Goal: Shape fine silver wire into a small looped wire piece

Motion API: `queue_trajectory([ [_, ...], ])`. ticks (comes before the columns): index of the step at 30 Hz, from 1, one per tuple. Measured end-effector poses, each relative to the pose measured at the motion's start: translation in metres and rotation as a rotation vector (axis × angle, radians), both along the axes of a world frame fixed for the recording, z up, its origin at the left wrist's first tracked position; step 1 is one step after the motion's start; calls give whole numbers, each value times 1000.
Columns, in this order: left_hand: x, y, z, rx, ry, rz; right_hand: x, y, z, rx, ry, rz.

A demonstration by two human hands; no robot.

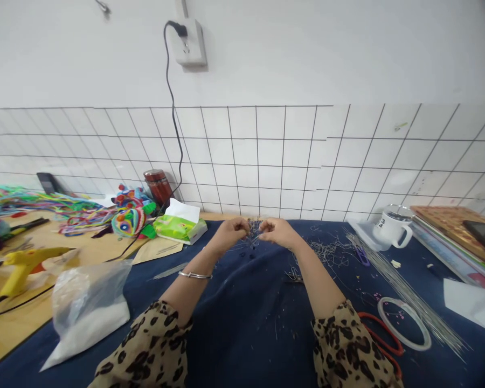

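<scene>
Both of my hands are raised over the far middle of the dark blue cloth (pixel 250 307), facing each other a short way apart. Between them is a small cluster of thin wire (pixel 254 228), too fine to make out well. My left hand (pixel 231 234) has its fingers curled and pinched at the cluster's left side. On the right side my right hand (pixel 278 231) pinches with thumb and forefinger close to the wire. A tangle of loose silvery wire (pixel 327 252) lies beyond my right forearm, and a bundle of long straight wires (pixel 412 296) stretches along the right.
At left are a yellow glue gun (pixel 28 264), a plastic bag of white material (pixel 89 312), a green tissue pack (pixel 180 227) and colourful craft pieces (pixel 129 218). At right are a white mug (pixel 392 229), a clear ring (pixel 406 323), red-handled tool (pixel 382 334) and stacked boards (pixel 461 231).
</scene>
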State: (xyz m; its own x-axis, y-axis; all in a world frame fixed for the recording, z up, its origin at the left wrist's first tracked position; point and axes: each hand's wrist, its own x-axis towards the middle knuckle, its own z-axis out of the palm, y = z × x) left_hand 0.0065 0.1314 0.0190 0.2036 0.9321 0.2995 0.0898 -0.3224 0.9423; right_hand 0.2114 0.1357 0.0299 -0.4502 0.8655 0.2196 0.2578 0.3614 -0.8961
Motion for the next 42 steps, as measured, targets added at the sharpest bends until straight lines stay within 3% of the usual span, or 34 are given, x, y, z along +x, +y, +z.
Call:
queue_trajectory([
  [3,-17,5,5,11,-21,58,7,1,3,13,20,-69],
  [9,-29,10,6,72,68,167,6,0,1,-33,13,-47],
  [21,-22,22,-2,40,228,95,13,19,-30,-100,49,-97],
  [32,29,39,-11,-27,296,17,5,34,-52,-127,145,-161],
  [37,17,51,3,-30,354,91,20,33,-46,-105,213,-266],
  [42,7,63,10,-16,467,127,18,38,-55,-119,173,-272],
])
